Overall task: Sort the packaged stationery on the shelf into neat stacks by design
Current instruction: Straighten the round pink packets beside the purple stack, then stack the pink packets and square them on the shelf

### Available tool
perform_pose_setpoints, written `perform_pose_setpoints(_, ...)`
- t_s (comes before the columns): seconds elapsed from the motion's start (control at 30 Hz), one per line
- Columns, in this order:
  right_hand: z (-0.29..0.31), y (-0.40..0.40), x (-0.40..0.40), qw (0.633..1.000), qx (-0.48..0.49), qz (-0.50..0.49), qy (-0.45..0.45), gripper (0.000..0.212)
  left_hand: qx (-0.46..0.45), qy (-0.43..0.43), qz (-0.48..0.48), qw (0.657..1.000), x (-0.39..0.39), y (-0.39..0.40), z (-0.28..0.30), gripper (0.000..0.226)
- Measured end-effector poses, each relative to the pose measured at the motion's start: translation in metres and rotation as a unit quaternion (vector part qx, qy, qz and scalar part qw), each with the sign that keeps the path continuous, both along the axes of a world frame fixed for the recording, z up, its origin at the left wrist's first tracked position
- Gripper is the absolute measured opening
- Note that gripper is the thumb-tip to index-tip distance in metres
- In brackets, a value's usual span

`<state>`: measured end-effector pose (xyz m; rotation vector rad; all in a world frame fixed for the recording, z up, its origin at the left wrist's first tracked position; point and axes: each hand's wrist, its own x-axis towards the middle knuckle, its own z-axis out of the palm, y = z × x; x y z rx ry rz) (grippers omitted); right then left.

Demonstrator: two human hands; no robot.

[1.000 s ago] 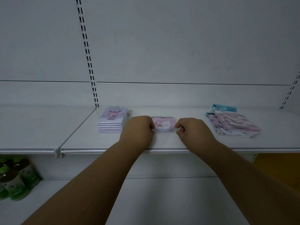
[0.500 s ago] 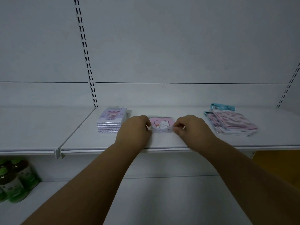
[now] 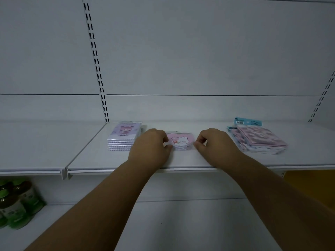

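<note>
Both hands (image 3: 181, 147) flanking pink heart packs (image 3: 181, 141), stack's lower layers hidden, grip unclear

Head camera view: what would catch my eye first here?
Two bare hands meet at the middle of the white shelf, the left hand and right hand pinching either side of a pink heart-shaped pack. A neat purple stack sits to its left and a messier pink pile to its right. Green-capped bottles stand on the shelf below, far left.
</note>
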<state>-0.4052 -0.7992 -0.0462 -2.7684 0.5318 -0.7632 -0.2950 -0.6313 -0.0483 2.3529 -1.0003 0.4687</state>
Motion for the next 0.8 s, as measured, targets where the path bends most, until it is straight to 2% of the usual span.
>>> perform_pose_setpoints(0.1, 0.003, -0.002, 0.005, 0.999, -0.012, 0.016, -0.039, 0.009, -0.009, -0.025, -0.024, 0.999, 0.002, -0.007, 0.006, 0.028)
perform_pose_setpoints(0.17, 0.009, -0.002, 0.011, 0.998, -0.023, 0.035, -0.045, 0.012, 0.013, -0.039, -0.036, 0.999, 0.005, -0.015, 0.011, 0.029)
perform_pose_setpoints(0.37, 0.014, -0.001, 0.025, 0.997, -0.038, 0.062, 0.033, 0.023, 0.090, 0.001, -0.066, 0.994, 0.007, -0.032, 0.016, 0.023)
perform_pose_setpoints(0.43, 0.013, -0.001, 0.024, 0.997, -0.027, 0.062, 0.028, 0.022, 0.097, -0.005, -0.063, 0.993, 0.008, -0.034, 0.016, 0.022)
perform_pose_setpoints(0.63, 0.023, -0.026, -0.001, 0.999, -0.013, 0.020, -0.036, 0.012, 0.008, -0.097, -0.088, 0.991, -0.010, -0.047, 0.025, 0.021)
perform_pose_setpoints(0.8, 0.040, -0.094, -0.050, 0.999, -0.011, -0.041, -0.029, 0.009, 0.016, -0.053, -0.153, 0.987, -0.049, -0.101, 0.035, 0.019)
